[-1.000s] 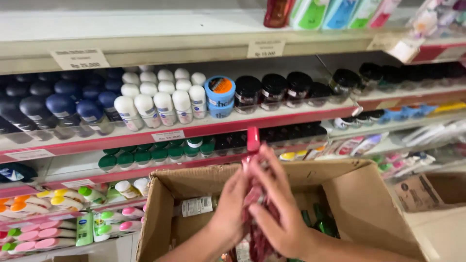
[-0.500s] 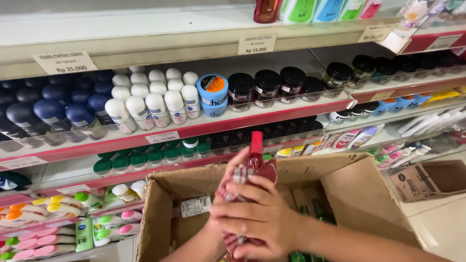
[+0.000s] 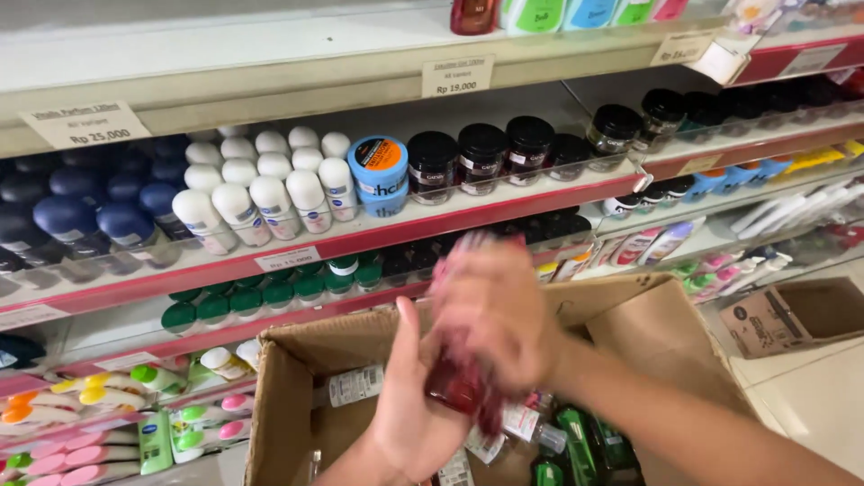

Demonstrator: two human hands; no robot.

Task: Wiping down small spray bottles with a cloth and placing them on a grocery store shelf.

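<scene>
While my left hand [image 3: 409, 423] cups the underside of a cluster of dark red plastic bottles in clear wrap [image 3: 463, 391], my right hand [image 3: 495, 319] closes over its top, fingers pressed round it. I hold the bundle above the open brown cardboard box [image 3: 288, 387], just in front of the red-edged shelf [image 3: 360, 238]. Motion blur hides exactly how firm my hold is. I judge the slick wrap could slip through my palms and drop onto the green bottles [image 3: 576, 445] below, or a careless swing could knock the white roll-on bottles [image 3: 261, 193] over.
</scene>
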